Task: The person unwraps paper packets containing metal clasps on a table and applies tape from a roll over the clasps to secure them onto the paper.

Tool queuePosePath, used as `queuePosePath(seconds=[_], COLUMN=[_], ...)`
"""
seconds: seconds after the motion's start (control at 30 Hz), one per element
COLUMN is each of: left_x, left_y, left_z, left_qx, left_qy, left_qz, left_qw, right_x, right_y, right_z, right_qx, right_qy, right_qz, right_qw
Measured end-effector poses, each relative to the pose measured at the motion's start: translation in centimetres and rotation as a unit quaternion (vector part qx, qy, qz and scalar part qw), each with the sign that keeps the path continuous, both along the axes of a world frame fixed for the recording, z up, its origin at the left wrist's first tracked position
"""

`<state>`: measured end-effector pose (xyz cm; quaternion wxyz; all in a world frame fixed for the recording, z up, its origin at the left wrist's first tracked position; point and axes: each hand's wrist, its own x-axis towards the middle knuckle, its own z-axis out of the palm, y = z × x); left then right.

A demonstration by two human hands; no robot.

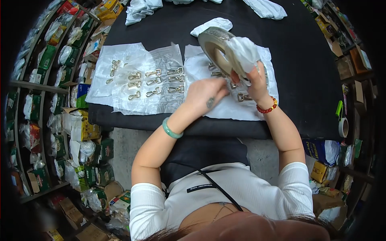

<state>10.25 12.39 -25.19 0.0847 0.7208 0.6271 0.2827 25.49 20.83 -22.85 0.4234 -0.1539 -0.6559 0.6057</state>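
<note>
Snap hooks (154, 81) were laid in rows on crinkled white sheets (140, 106), between nine and ten o'clock from the left hand (206, 96). That hand was curled above another sheet (259, 111); whether anything was pinched in its blurred fingers could not be told. At one o'clock from it, a large tape roll (210, 43) was held tilted, gripped by the right hand (256, 80) over more hooks. Between three and four o'clock, a white roll (343, 127) was seen near the black table's (305, 80) edge.
</note>
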Motion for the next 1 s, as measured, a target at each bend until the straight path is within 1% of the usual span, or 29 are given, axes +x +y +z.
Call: queuePosePath(seconds=[0.1, 0.13, 0.27, 0.47, 0.6, 0.63, 0.77, 0.8, 0.9, 0.97, 1.0], left_x=[1.4, 1.4, 1.2, 0.2, 0.4, 0.3, -0.5, -0.5, -0.8, -0.9, -1.0], left_y=[-0.9, -1.0, -1.3, -1.5, -1.3, -1.3, -1.6, -1.6, -1.6, -1.5, -1.6], left_z=[-0.1, -0.1, -0.2, -1.4, -1.9, -2.0, -2.3, -2.3, -2.1, -1.9, -1.8], left_qx=[-0.033, -0.033, 0.001, 0.029, 0.074, 0.075, 0.054, 0.052, 0.025, 0.02, 0.02], left_qy=[0.054, 0.054, 0.057, 0.041, 0.149, 0.148, 0.072, 0.071, 0.051, 0.046, 0.04], left_qz=[-0.061, -0.06, 0.005, 0.023, 0.035, 0.035, 0.031, 0.03, 0.025, 0.023, 0.019], left_qw=[0.996, 0.996, 0.998, 0.998, 0.985, 0.986, 0.995, 0.996, 0.998, 0.998, 0.999], right_x=[0.0, -0.1, -0.1, 0.2, 1.0, 1.1, 1.9, 1.9, 1.5, 1.5, 1.5], right_y=[0.5, 0.6, 0.8, 0.0, -1.2, -1.5, -2.6, -2.8, -3.2, -3.2, -3.0], right_z=[-0.2, -0.3, -0.7, 1.1, 2.4, 2.5, 1.9, 1.5, -1.2, -1.5, -1.3], right_qx=[-0.029, -0.029, -0.047, -0.037, -0.019, -0.016, -0.003, -0.003, -0.043, -0.052, -0.04], right_qy=[0.039, 0.039, -0.02, 0.027, 0.03, 0.03, 0.011, 0.008, -0.076, -0.102, -0.087], right_qz=[0.043, 0.044, 0.01, 0.028, 0.044, 0.046, 0.037, 0.036, 0.035, 0.033, 0.033], right_qw=[0.998, 0.998, 0.999, 0.999, 0.998, 0.998, 0.999, 0.999, 0.996, 0.993, 0.995])
